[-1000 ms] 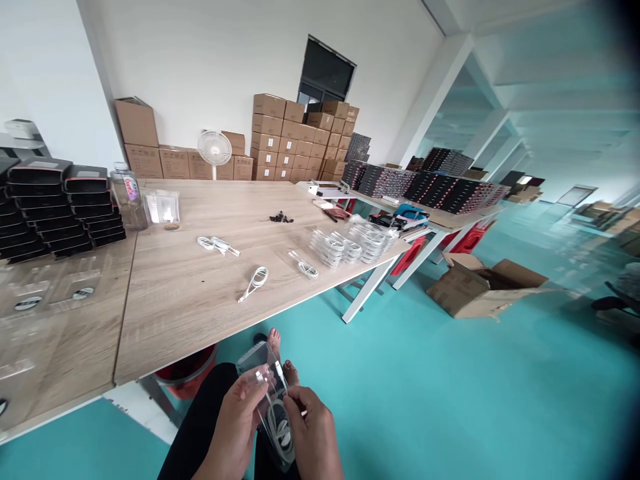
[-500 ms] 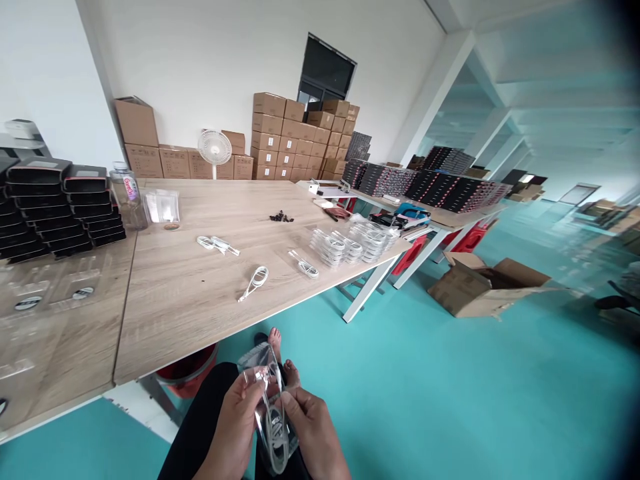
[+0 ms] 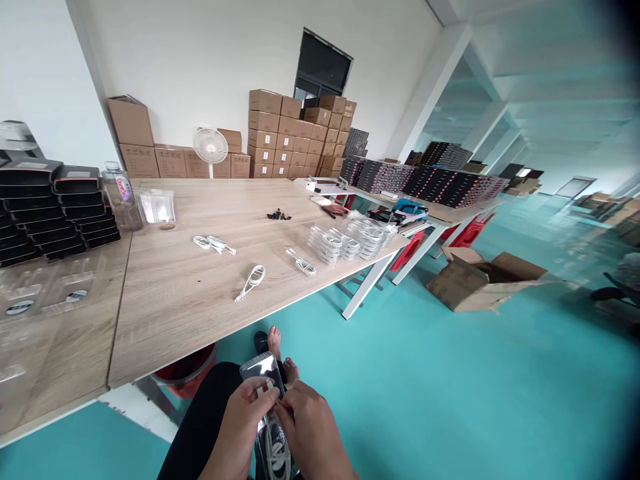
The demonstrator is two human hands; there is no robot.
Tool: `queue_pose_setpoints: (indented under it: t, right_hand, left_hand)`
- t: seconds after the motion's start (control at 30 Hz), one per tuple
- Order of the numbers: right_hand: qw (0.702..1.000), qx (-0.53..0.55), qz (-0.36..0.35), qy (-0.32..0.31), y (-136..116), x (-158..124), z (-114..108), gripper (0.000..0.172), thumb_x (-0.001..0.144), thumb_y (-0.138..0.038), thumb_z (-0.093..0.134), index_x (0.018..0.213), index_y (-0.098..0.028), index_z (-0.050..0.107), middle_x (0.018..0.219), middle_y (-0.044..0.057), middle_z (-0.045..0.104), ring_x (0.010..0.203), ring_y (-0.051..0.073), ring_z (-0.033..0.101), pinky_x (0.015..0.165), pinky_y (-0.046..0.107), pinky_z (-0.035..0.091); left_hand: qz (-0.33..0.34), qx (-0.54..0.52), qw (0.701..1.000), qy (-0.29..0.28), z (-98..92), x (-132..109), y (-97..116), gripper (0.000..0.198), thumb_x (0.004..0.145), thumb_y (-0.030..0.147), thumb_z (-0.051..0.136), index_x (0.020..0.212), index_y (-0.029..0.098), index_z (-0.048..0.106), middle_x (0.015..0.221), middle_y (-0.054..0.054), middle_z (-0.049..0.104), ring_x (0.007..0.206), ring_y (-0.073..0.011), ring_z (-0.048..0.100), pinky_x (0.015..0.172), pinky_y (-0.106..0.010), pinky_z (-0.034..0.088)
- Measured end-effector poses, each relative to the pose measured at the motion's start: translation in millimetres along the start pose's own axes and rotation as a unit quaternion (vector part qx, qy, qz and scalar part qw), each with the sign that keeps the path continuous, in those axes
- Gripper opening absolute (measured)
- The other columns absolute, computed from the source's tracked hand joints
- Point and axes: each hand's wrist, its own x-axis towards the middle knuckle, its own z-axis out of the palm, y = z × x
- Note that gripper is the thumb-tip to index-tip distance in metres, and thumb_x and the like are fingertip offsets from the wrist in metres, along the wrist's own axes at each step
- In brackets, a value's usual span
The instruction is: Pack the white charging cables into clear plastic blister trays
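Low in the head view, over my lap, both hands work on a clear plastic blister pack (image 3: 260, 367) with a coiled white cable (image 3: 275, 448) inside it. My left hand (image 3: 239, 421) pinches the pack's edge near the cable's plug. Fingers of my right hand (image 3: 315, 433) are closed on the other side of the pack, pressing at the cable. My black trousers and bare feet show beneath.
A long wooden table (image 3: 200, 280) holds loose white cables (image 3: 251, 279), stacked clear packs (image 3: 350, 241), black boxes (image 3: 55, 210) and a water bottle (image 3: 117, 195). A red bin (image 3: 187, 371) stands under the table. Cardboard boxes (image 3: 295, 137) line the wall; an open carton (image 3: 483, 280) lies on the teal floor.
The pack has tilted flatter and sunk lower toward my lap. Both hands have closed in at the plug end of the cable.
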Motion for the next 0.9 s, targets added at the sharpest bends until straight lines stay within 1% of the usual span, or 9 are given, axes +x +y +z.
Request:
queue_pose_setpoints:
  t: [0.07, 0.2, 0.3, 0.37, 0.47, 0.57, 0.63, 0.73, 0.9]
  right_hand:
    - [1.000, -0.027, -0.010, 0.002, -0.4, 0.9, 1.7, 0.026, 0.087, -0.010, 0.060, 0.063, -0.020, 0.063, 0.073, 0.003, 0.067, 0.065, 0.016, 0.060, 0.057, 0.027, 0.036]
    - [0.998, -0.066, -0.005, 0.012, -1.3, -2.6, 5.7, 0.025, 0.090, -0.014, 0.059, 0.066, -0.021, 0.064, 0.076, 0.004, 0.068, 0.067, 0.017, 0.064, 0.058, 0.028, 0.038]
    - [0.997, -0.069, 0.001, 0.019, -0.4, -13.5, 13.3, 0.013, 0.085, -0.012, 0.061, 0.079, -0.023, 0.066, 0.085, 0.004, 0.069, 0.072, 0.019, 0.067, 0.058, 0.027, 0.041]
    - [0.998, -0.048, -0.003, 0.035, 2.4, -23.6, 22.3, 0.024, 0.075, -0.008, 0.064, 0.092, -0.025, 0.067, 0.093, 0.004, 0.068, 0.079, 0.022, 0.068, 0.062, 0.028, 0.046]
    - [0.996, 0.006, -0.014, 0.086, 12.3, -38.0, 39.9, 0.038, 0.069, -0.008, 0.066, 0.102, -0.028, 0.068, 0.106, 0.007, 0.066, 0.095, 0.027, 0.067, 0.079, 0.035, 0.055]
    - [0.989, 0.064, -0.015, 0.130, 29.5, -46.7, 56.5, 0.040, 0.076, -0.017, 0.068, 0.113, -0.031, 0.070, 0.129, 0.011, 0.062, 0.115, 0.034, 0.062, 0.092, 0.045, 0.056]
    - [0.986, 0.110, -0.023, 0.122, 42.0, -48.5, 63.8, 0.036, 0.085, -0.026, 0.065, 0.120, -0.032, 0.070, 0.137, 0.011, 0.060, 0.122, 0.033, 0.060, 0.096, 0.043, 0.057]
    - [0.978, 0.184, -0.043, 0.083, 55.2, -47.8, 68.5, 0.033, 0.096, -0.037, 0.056, 0.124, -0.032, 0.070, 0.134, 0.010, 0.064, 0.120, 0.028, 0.064, 0.098, 0.035, 0.057]
    - [0.959, 0.259, 0.006, 0.115, 57.9, -48.7, 68.6, 0.033, 0.096, -0.046, 0.054, 0.118, -0.033, 0.074, 0.133, 0.010, 0.067, 0.120, 0.028, 0.065, 0.101, 0.036, 0.054]
  left_hand:
    - [-0.004, 0.003, 1.000, 0.010, -0.3, 1.9, -5.4, 0.039, 0.049, 0.038, 0.093, 0.072, 0.015, 0.072, 0.061, 0.001, 0.066, 0.059, -0.0140, 0.059, 0.059, -0.026, 0.046]
    - [0.005, 0.018, 1.000, 0.007, -2.6, 5.0, -11.4, 0.038, 0.058, 0.042, 0.090, 0.078, 0.015, 0.072, 0.065, 0.000, 0.068, 0.060, -0.0137, 0.060, 0.056, -0.024, 0.045]
    - [0.013, -0.010, 0.999, 0.027, -5.8, 9.3, -11.8, 0.038, 0.058, 0.042, 0.090, 0.078, 0.017, 0.070, 0.061, 0.001, 0.066, 0.058, -0.0144, 0.060, 0.056, -0.026, 0.047]
    - [0.003, -0.038, 0.998, 0.043, -7.6, 11.5, -9.1, 0.039, 0.056, 0.041, 0.091, 0.073, 0.018, 0.066, 0.057, 0.002, 0.064, 0.055, -0.0141, 0.059, 0.054, -0.025, 0.046]
    - [-0.012, -0.058, 0.997, 0.046, -7.8, 10.6, -1.4, 0.036, 0.058, 0.036, 0.090, 0.069, 0.018, 0.060, 0.056, 0.002, 0.064, 0.051, -0.0124, 0.056, 0.052, -0.024, 0.045]
    - [-0.040, -0.076, 0.995, 0.055, -5.8, 7.1, 5.4, 0.034, 0.061, 0.032, 0.089, 0.072, 0.019, 0.060, 0.059, 0.002, 0.064, 0.051, -0.0123, 0.057, 0.051, -0.024, 0.047]
    - [-0.053, -0.090, 0.993, 0.050, -4.7, 5.7, 6.8, 0.033, 0.063, 0.031, 0.089, 0.074, 0.018, 0.061, 0.062, 0.001, 0.063, 0.055, -0.0135, 0.061, 0.052, -0.024, 0.048]
    - [-0.051, -0.106, 0.993, 0.029, -5.1, 6.2, 4.7, 0.028, 0.069, 0.029, 0.086, 0.077, 0.017, 0.062, 0.067, 0.000, 0.063, 0.060, -0.0145, 0.064, 0.055, -0.024, 0.051]
    - [-0.048, -0.121, 0.991, 0.039, -8.8, 9.6, 1.3, 0.019, 0.078, 0.026, 0.079, 0.081, 0.018, 0.062, 0.070, 0.000, 0.061, 0.062, -0.0136, 0.063, 0.059, -0.025, 0.054]
